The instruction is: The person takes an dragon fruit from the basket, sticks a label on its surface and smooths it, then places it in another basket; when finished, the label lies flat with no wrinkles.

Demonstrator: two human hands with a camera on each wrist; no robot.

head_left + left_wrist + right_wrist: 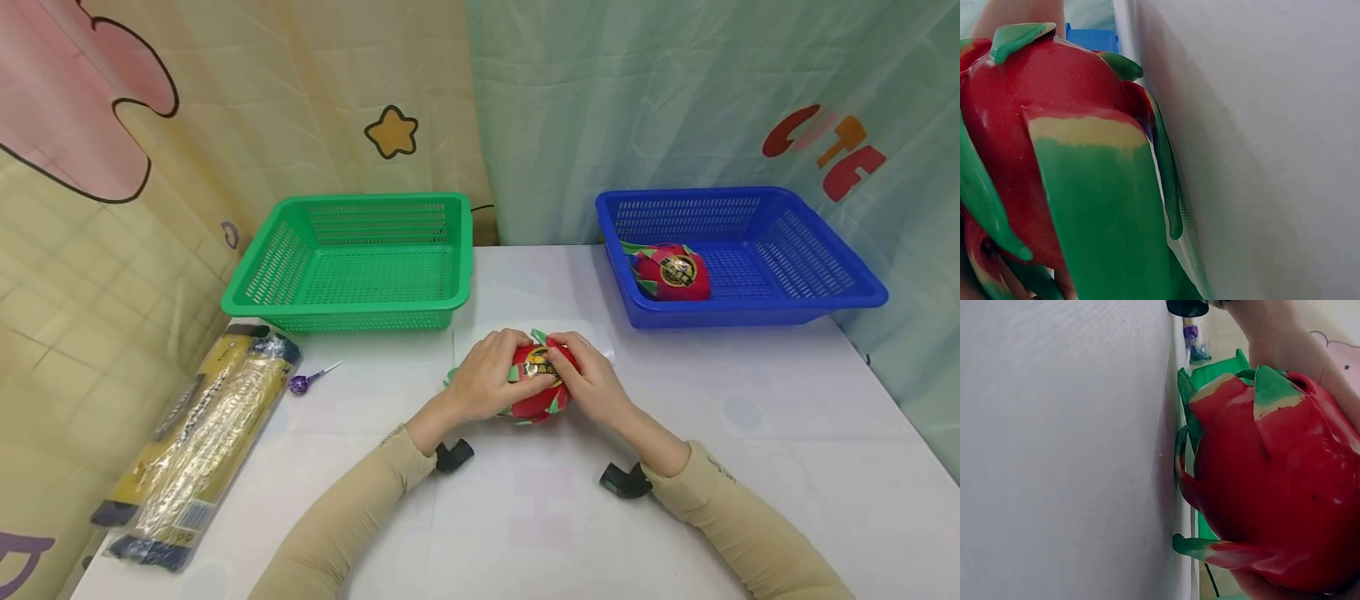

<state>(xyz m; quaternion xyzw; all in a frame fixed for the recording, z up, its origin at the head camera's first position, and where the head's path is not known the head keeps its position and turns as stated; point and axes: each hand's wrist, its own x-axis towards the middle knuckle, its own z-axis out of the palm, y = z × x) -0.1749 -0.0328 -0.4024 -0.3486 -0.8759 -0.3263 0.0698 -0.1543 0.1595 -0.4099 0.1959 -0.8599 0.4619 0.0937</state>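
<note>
Both hands hold a red dragon fruit (531, 405) with green-tipped scales at the middle of the white table. My left hand (487, 377) grips its left side, with the thumb laid across the front. On the opposite side my right hand (592, 382) curls round it, thumb near a dark round label on its top. In the left wrist view, broad green scales of the dragon fruit (1041, 81) stand close to the tabletop. Its smooth red skin (1260, 469) fills much of the right wrist view, scale tips right at the table surface.
A green basket (367, 310) stands back left. The blue basket (750, 315) back right holds another labelled dragon fruit (678, 275). Gold-and-dark plastic packets (202, 442) lie along the left edge, beside a purple lollipop (299, 384). Curtains hang behind the table.
</note>
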